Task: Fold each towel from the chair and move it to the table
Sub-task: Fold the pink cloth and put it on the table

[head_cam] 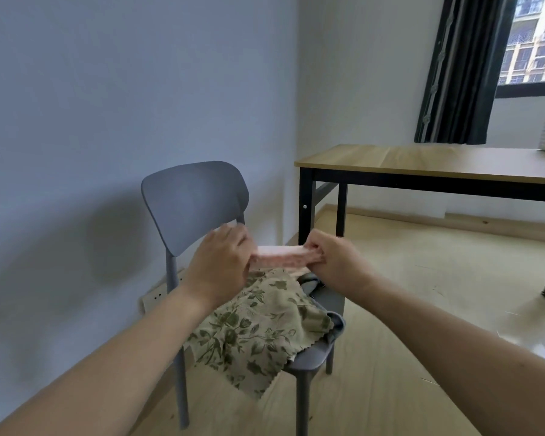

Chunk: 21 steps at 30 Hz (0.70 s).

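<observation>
Both hands, left hand (221,262) and right hand (331,259), grip the pink towel (279,258); keep its edges aligned, then carry it toward the surface (422,162) at two o'clock.

A folded pink towel (279,257) is held above the grey chair (192,202) — floral towel (255,328) draped on its seat.

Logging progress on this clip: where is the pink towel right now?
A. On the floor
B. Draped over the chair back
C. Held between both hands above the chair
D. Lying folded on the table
C: the left hand and right hand each grip an end of the pink towel above the chair.
</observation>
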Each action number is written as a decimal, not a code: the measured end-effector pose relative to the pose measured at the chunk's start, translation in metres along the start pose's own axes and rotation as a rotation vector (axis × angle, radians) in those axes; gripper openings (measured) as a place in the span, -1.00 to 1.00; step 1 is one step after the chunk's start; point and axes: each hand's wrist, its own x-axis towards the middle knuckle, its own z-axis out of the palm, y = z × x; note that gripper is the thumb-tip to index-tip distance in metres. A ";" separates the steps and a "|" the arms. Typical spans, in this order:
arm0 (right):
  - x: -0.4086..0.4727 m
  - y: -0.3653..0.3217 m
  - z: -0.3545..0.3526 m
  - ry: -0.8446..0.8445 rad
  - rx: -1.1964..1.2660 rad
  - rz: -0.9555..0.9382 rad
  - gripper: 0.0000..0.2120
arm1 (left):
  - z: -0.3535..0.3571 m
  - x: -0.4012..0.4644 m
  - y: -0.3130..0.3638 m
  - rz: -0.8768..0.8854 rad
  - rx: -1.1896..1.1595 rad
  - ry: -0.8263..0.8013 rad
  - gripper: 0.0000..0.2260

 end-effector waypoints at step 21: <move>-0.020 0.077 0.069 -0.481 0.189 0.563 -0.85 | 0.086 -0.035 0.019 -0.633 -0.629 -0.700 -0.91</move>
